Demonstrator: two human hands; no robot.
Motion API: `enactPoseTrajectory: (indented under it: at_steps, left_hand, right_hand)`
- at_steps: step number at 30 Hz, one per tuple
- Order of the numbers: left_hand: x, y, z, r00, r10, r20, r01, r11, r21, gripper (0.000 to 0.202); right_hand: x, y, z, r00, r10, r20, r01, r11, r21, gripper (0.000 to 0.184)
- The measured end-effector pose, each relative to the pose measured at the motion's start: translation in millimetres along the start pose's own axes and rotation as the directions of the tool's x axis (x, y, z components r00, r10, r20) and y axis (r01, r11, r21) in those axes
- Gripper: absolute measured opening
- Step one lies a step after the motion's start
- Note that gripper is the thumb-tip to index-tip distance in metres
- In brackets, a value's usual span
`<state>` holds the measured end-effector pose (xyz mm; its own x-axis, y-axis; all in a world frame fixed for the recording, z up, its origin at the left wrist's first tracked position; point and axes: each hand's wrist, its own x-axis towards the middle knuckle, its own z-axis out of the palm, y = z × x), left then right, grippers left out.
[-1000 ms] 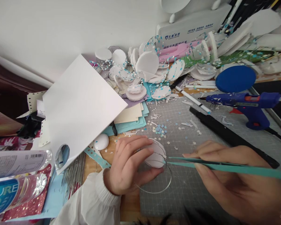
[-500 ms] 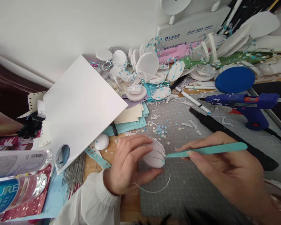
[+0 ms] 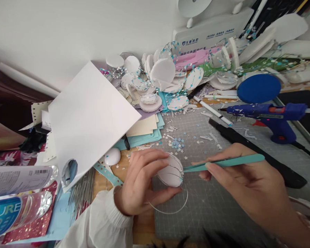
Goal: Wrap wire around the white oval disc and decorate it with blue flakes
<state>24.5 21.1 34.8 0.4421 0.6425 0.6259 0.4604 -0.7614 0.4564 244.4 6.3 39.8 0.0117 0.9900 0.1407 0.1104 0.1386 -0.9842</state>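
My left hand (image 3: 144,179) grips a white foam disc (image 3: 170,172) by its edges, thumb below and fingers above. Thin wire runs across the disc's face, and a loop of pale wire (image 3: 181,206) hangs under it. In my right hand (image 3: 248,182) is a pair of teal tweezers (image 3: 229,162), pinched between thumb and fingers. The tweezers' tips meet the right edge of the disc, where tiny pale bits sit; whether they hold one is too small to tell. Beyond the disc, small blue and white star pieces (image 3: 177,143) lie on the grey cutting mat (image 3: 196,213).
A blue glue gun (image 3: 268,113) and a black stick-like tool (image 3: 248,148) lie to the right. Foam discs with beaded wire (image 3: 162,70) crowd the back. A white board (image 3: 90,110) leans at the left, near plastic bottles (image 3: 20,210) and a bundle of thin wires (image 3: 81,196).
My right hand has shifted slightly left, and the rear end of the tweezers has moved left and up a little. The tips stay at the disc's edge. My left hand is nearly still.
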Motion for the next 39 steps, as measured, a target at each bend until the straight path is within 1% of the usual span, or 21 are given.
enactPoseTrajectory:
  at_steps: [5, 10, 14, 16, 17, 19, 20, 22, 25, 28, 30, 34, 36, 39]
  left_hand:
    - [0.3, -0.4, -0.2, 1.0, -0.022, 0.006, 0.022, 0.999, -0.033, 0.058]
    - [0.6, -0.6, -1.0, 0.999, -0.037, 0.024, 0.038, 0.998, -0.046, 0.06]
    - [-1.6, 0.0, -0.3, 0.993, -0.105, 0.044, 0.11, 0.986, -0.124, 0.062]
    - [-3.6, -0.2, 1.5, 0.987, -0.155, 0.038, 0.16, 0.968, -0.195, 0.062]
    - [-4.7, -0.7, 2.6, 0.984, -0.178, 0.027, 0.179, 0.956, -0.231, 0.063]
    - [-7.2, -2.6, 4.6, 0.975, -0.224, -0.011, 0.211, 0.933, -0.292, 0.064]
    - [-8.3, -3.9, 5.2, 0.969, -0.246, -0.024, 0.227, 0.922, -0.312, 0.064]
    - [-10.2, -7.1, 5.5, 0.955, -0.296, -0.026, 0.27, 0.901, -0.339, 0.065]
    - [-11.7, -11.6, 4.1, 0.937, -0.35, 0.0, 0.326, 0.874, -0.36, 0.065]
    - [-11.9, -15.0, 2.5, 0.93, -0.367, 0.018, 0.348, 0.863, -0.367, 0.065]
    - [-12.0, -16.8, 2.2, 0.93, -0.367, 0.032, 0.352, 0.86, -0.37, 0.065]
    - [-13.7, -19.7, 4.2, 0.929, -0.367, 0.05, 0.357, 0.852, -0.383, 0.067]
    - [-15.2, -20.8, 5.9, 0.933, -0.356, 0.055, 0.349, 0.852, -0.391, 0.072]
    - [-16.9, -21.8, 8.2, 0.943, -0.327, 0.06, 0.322, 0.852, -0.414, 0.077]
  right_hand:
    - [2.9, 0.9, -2.6, 0.995, 0.091, 0.048, -0.094, 0.993, 0.07, 0.007]
    - [4.7, 7.5, -1.6, 0.987, 0.142, 0.069, -0.151, 0.977, 0.15, 0.006]
    - [6.4, 12.3, -0.5, 0.975, 0.201, 0.094, -0.219, 0.943, 0.252, 0.009]
    - [7.5, 14.0, -2.1, 0.971, 0.227, 0.074, -0.239, 0.927, 0.29, 0.01]
    - [8.2, 14.5, -3.4, 0.972, 0.229, 0.045, -0.232, 0.926, 0.298, 0.011]
    - [10.2, 14.8, -6.5, 0.98, 0.195, -0.035, -0.179, 0.946, 0.27, 0.009]
    - [11.4, 14.3, -8.0, 0.984, 0.156, -0.079, -0.135, 0.964, 0.228, 0.008]
    - [14.3, 12.7, -10.0, 0.987, 0.044, -0.156, -0.027, 0.994, 0.11, 0.005]
    - [18.6, 10.9, -10.6, 0.973, -0.137, -0.185, 0.131, 0.99, -0.047, 0.011]
    - [22.0, 15.0, -10.8, 0.966, -0.215, -0.146, 0.203, 0.975, -0.093, 0.015]
    - [23.6, 21.1, -12.2, 0.96, -0.254, -0.118, 0.234, 0.958, -0.165, 0.015]
    - [25.7, 31.4, -15.2, 0.945, -0.327, 0.0, 0.303, 0.876, -0.375, 0.009]
    - [26.4, 33.0, -15.0, 0.935, -0.35, 0.051, 0.337, 0.839, -0.428, 0.005]
    - [27.8, 33.8, -12.7, 0.918, -0.385, 0.094, 0.382, 0.795, -0.471, 0.003]
